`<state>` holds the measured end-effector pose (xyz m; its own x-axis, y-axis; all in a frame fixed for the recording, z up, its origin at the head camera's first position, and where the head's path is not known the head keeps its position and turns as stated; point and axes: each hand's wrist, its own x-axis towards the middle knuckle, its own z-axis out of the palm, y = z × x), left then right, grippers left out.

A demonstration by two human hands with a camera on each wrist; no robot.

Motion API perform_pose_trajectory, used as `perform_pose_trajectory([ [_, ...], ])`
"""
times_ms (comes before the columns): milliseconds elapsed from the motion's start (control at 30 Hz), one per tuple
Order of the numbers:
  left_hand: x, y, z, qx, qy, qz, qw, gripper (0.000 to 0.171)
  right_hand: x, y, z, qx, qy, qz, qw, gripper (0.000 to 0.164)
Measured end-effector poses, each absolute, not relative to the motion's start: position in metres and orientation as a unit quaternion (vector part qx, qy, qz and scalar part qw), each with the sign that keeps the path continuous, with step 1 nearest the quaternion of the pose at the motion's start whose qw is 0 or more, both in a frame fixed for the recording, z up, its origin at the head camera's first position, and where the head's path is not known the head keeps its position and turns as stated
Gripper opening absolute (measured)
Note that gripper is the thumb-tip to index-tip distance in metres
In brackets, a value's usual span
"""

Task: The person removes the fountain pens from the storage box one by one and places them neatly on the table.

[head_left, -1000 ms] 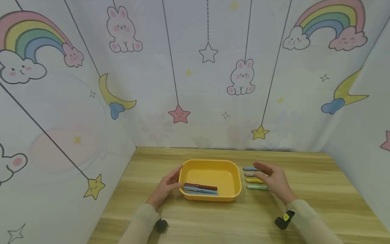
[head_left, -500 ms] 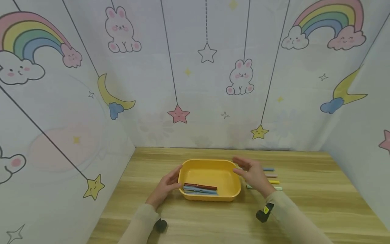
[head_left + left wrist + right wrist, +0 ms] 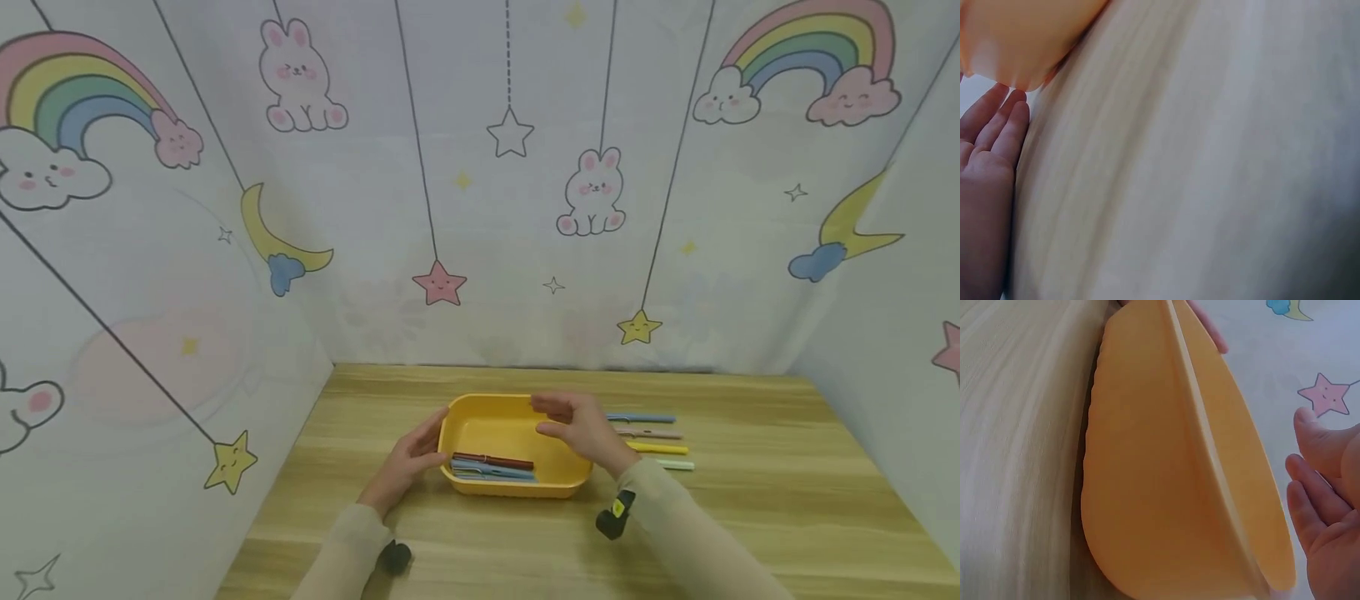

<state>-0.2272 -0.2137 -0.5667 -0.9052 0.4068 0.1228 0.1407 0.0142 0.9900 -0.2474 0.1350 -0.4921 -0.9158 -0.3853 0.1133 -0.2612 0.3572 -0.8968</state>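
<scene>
A yellow plastic bin (image 3: 555, 483) stands on the wooden table with a dark red pen (image 3: 498, 461) and light blue pens (image 3: 513, 476) lying along its front left. My left hand (image 3: 407, 462) rests at the bin's left end, its fairly straight fingers (image 3: 1010, 134) right at the outer wall in the left wrist view. Over the bin's right end is my right hand (image 3: 581, 429). Its fingers (image 3: 1313, 494) are loosely bent with nothing between them, beside the rim in the right wrist view.
Right of the bin lie a blue pen (image 3: 648, 418), a pinkish pen (image 3: 660, 434), a yellow pen (image 3: 663, 449) and a mint green pen (image 3: 677, 465) in a row, partly behind the right hand. A patterned cloth wall (image 3: 517, 325) borders the wooden table (image 3: 480, 550).
My right hand has moved left from above the row of pens to over the bin's right end. The left hand and the bin have stayed in place.
</scene>
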Motion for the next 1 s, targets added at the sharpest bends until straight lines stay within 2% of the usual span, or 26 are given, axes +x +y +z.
perform_pose_trajectory([
  [1000, -0.229, -0.213, -0.568, 0.184, 0.716, 0.667, 0.092, 0.074, -0.251, 0.099, -0.513, -0.237, 0.842, -0.461, 0.152, 0.032],
])
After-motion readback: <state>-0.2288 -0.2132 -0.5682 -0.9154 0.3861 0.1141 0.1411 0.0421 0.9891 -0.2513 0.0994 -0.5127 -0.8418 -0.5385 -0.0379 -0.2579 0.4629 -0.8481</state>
